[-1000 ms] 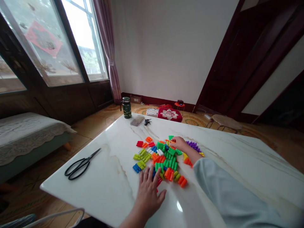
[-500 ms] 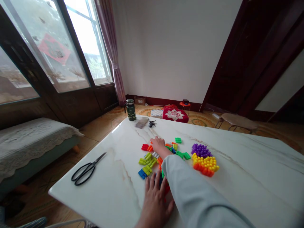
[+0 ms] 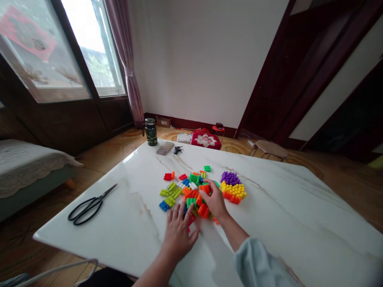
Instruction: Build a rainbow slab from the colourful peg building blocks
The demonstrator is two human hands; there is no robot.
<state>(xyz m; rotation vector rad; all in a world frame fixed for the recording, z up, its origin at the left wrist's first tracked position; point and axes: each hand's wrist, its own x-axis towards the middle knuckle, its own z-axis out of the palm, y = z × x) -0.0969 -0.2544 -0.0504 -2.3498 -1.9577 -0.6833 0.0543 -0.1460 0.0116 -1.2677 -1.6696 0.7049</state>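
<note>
A pile of colourful ridged plastic building blocks (image 3: 191,202) lies on the marble-patterned table. My left hand (image 3: 178,230) rests at the pile's near-left side, fingers spread, its fingertips by green, blue and red pieces. On the pile's right side, my right hand (image 3: 216,202) has thumb and fingers closed around an orange block (image 3: 204,189). Lime-green blocks (image 3: 171,190) and a blue block (image 3: 164,205) lie to the left of the pile. Right of my right hand sits a joined cluster of purple knobs (image 3: 230,177), yellow knobs (image 3: 235,189) and orange knobs (image 3: 232,198).
Black-handled scissors (image 3: 89,207) lie on the left of the table (image 3: 128,235). A green camouflage flask (image 3: 151,132), a pixelated item (image 3: 164,148) and keys (image 3: 177,150) are at the far corner. Beyond the table are a stool (image 3: 271,149) and a red floral cushion (image 3: 206,140).
My right hand has drawn back from the far side of the pile to its right side and now grips an orange block. My left hand remains by the pile. The camera view has shifted right.
</note>
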